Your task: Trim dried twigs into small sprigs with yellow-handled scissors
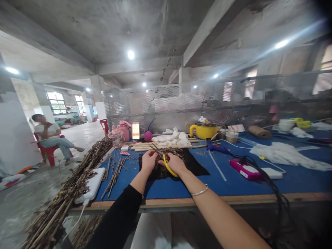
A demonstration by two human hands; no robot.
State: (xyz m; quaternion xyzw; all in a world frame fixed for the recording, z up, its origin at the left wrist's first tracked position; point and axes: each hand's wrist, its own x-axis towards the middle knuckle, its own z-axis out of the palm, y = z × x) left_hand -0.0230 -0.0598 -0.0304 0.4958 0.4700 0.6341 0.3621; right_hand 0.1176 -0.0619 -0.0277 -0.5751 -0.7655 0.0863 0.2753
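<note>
My right hand [175, 164] is closed round the yellow handles of a pair of scissors [169, 168], whose blades point up and to the left. Just left of the blades, my left hand [149, 162] is closed, fingertips pinched together; what they hold is too small to make out. Both hands are over a black cloth [195, 164] strewn with brown dry plant bits [175, 152]. Cut dry stalks [115, 176] lie on the blue table left of my left hand.
A long bundle of dry stalks [70, 186] runs along the table's left edge, beside a white power bank [90, 185]. Behind the cloth are wooden sticks [140, 148], white cloth [172, 138] and a yellow pot [206, 131]. A blue glue gun [218, 147] and magenta box [245, 170] lie right. A person [53, 133] sits left.
</note>
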